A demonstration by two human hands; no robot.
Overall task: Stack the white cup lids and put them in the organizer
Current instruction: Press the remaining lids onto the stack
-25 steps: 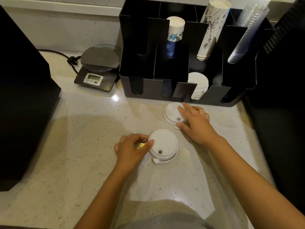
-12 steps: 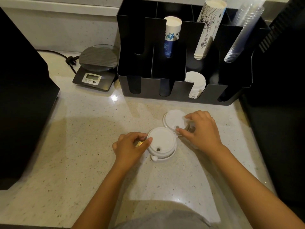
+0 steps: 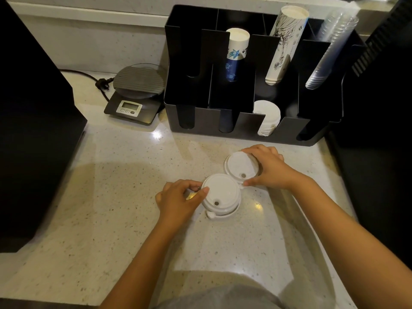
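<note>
Two white cup lids lie on the speckled counter. The near lid (image 3: 220,194) seems to sit on top of at least one other lid, and my left hand (image 3: 178,199) grips its left rim with thumb and fingers. The far lid (image 3: 239,167) is tilted up, its near edge touching the first, and my right hand (image 3: 267,168) holds it by its right side. The black organizer (image 3: 247,127) stands behind, with a stack of white lids (image 3: 267,118) in a front slot.
Paper cups (image 3: 236,54) and clear plastic cups (image 3: 330,54) stand in the organizer's back slots. A digital scale (image 3: 136,94) with a cord sits at its left. Black appliances flank the counter on the left (image 3: 33,130) and right (image 3: 379,130).
My right hand has closed on the far lid, tilted it up and drawn it toward the near lid until they touch. My left hand has stayed on the near lid.
</note>
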